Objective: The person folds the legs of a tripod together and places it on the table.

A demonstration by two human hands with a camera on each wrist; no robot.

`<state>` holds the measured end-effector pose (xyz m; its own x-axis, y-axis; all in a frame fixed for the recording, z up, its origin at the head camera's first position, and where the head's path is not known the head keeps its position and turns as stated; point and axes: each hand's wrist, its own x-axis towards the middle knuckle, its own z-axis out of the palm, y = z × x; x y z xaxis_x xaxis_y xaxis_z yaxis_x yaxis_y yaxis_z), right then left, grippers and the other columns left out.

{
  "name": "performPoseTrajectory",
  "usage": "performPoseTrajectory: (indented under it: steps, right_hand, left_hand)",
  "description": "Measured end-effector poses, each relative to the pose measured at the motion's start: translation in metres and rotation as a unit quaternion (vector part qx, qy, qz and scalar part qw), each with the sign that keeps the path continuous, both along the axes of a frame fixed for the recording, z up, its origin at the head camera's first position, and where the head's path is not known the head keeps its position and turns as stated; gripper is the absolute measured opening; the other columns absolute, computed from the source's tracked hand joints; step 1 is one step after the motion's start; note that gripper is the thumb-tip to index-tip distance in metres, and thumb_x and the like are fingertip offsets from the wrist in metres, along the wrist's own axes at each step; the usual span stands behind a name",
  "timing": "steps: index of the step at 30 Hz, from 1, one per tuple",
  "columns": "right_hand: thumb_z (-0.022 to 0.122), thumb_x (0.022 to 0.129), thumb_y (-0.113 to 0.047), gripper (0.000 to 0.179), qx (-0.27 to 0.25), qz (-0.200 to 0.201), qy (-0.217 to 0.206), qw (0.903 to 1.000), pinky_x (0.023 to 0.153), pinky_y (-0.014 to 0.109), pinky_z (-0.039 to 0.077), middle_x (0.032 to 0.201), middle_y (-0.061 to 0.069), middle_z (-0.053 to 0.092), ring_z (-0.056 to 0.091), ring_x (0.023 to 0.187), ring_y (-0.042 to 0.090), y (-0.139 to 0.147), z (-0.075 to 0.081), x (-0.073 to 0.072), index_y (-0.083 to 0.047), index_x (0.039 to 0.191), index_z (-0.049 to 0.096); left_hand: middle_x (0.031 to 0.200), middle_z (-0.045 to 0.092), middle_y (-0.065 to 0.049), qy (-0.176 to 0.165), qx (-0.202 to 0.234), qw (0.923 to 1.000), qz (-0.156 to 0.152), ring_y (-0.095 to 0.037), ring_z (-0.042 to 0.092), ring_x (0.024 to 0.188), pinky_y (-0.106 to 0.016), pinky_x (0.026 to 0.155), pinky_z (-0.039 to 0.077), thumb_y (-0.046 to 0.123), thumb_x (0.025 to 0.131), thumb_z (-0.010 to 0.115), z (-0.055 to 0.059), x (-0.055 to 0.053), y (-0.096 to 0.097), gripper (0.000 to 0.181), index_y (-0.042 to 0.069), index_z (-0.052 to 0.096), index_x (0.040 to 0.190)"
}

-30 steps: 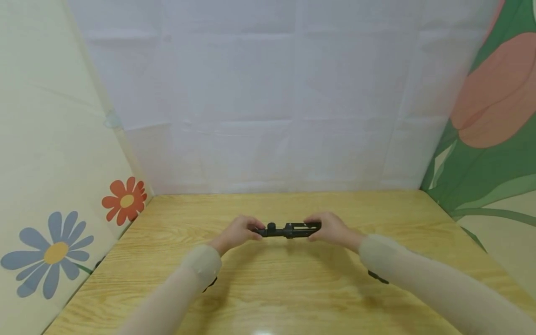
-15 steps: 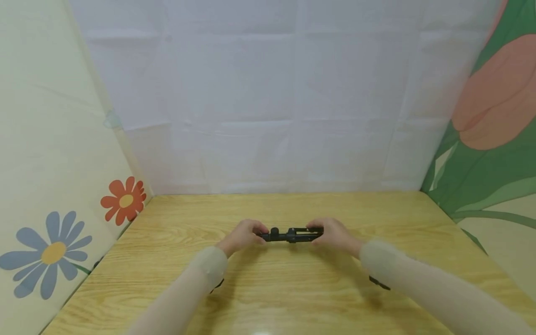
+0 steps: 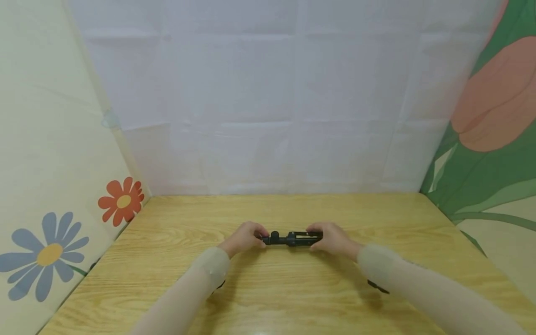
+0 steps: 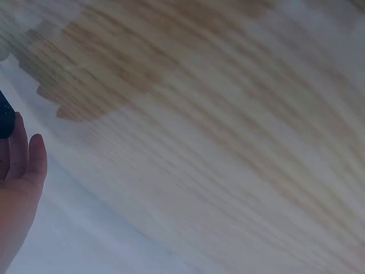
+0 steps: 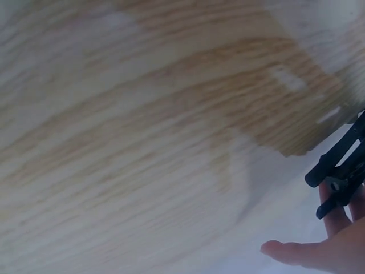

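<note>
In the head view a small black tripod [image 3: 289, 239], legs folded and a round knob near its left end, lies lengthwise close over the wooden table [image 3: 284, 288]. My left hand [image 3: 246, 238] is at its left end, fingertips right at the tip. In the left wrist view the left hand [image 4: 23, 177] has a finger against the dark end, another finger or thumb standing apart. My right hand [image 3: 332, 238] is around the leg ends. The right wrist view has fingers behind the tripod legs [image 5: 342, 160], while the right thumb [image 5: 291, 251] stretches out apart from them.
A white sheet [image 3: 251, 93] hangs behind the table. Flower-printed panels flank it, with a blue flower [image 3: 48, 256] and red flower [image 3: 123, 200] on the left and a large pink tulip [image 3: 494, 102] on the right.
Both hands and the tripod have come down slightly toward the table and nearer to me. The right thumb now lies lower, at the tripod's lower edge.
</note>
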<state>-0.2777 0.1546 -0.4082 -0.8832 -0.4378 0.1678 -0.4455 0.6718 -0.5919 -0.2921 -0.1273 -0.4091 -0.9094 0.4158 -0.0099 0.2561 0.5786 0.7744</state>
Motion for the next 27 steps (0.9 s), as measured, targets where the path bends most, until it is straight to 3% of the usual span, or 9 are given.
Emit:
performPoseTrajectory:
  steps: [9, 16, 21, 27]
  right_hand:
    - [0.084, 0.073, -0.006, 0.049, -0.009, -0.002, -0.019, 0.9998, 0.101, 0.054, 0.040, 0.120, 0.021, 0.064, 0.056, 0.116, 0.041, 0.0011, 0.0023, 0.0026, 0.004, 0.116, 0.065]
    - [0.081, 0.077, -0.004, 0.049, -0.004, -0.004, -0.067, 0.9978, 0.104, 0.052, 0.038, 0.126, 0.023, 0.060, 0.052, 0.121, 0.040, 0.0005, 0.0061, -0.0017, 0.005, 0.121, 0.062]
    - [0.080, 0.078, -0.004, 0.050, 0.014, 0.010, -0.063, 0.9978, 0.104, 0.053, 0.038, 0.126, 0.024, 0.060, 0.052, 0.121, 0.041, 0.0017, 0.0062, -0.0029, 0.006, 0.122, 0.060]
    - [0.078, 0.081, -0.005, 0.060, 0.007, 0.005, -0.082, 0.9966, 0.105, 0.054, 0.035, 0.134, 0.026, 0.053, 0.046, 0.126, 0.043, 0.0051, 0.0047, 0.0005, 0.009, 0.133, 0.050]
  left_hand:
    - [0.110, 0.067, -0.012, 0.003, 0.003, 0.9999, -0.011, -0.022, 0.061, 0.097, -0.036, 0.082, 0.053, -0.005, 0.084, 0.071, 0.0018, 0.0001, -0.0006, 0.026, -0.004, 0.068, 0.110]
    - [0.109, 0.067, -0.011, 0.007, -0.014, 0.9999, -0.001, -0.022, 0.061, 0.098, -0.037, 0.085, 0.052, -0.004, 0.084, 0.071, 0.0027, -0.0006, 0.0000, 0.025, -0.003, 0.069, 0.109]
    - [0.109, 0.067, -0.011, 0.009, -0.018, 0.9998, -0.004, -0.022, 0.061, 0.096, -0.037, 0.083, 0.052, -0.003, 0.085, 0.071, 0.0018, 0.0011, 0.0005, 0.025, -0.003, 0.068, 0.110]
    - [0.114, 0.065, -0.014, 0.020, -0.022, 0.9995, -0.006, -0.030, 0.060, 0.106, -0.044, 0.091, 0.050, 0.000, 0.087, 0.070, 0.0006, 0.0060, -0.0052, 0.027, -0.004, 0.066, 0.113]
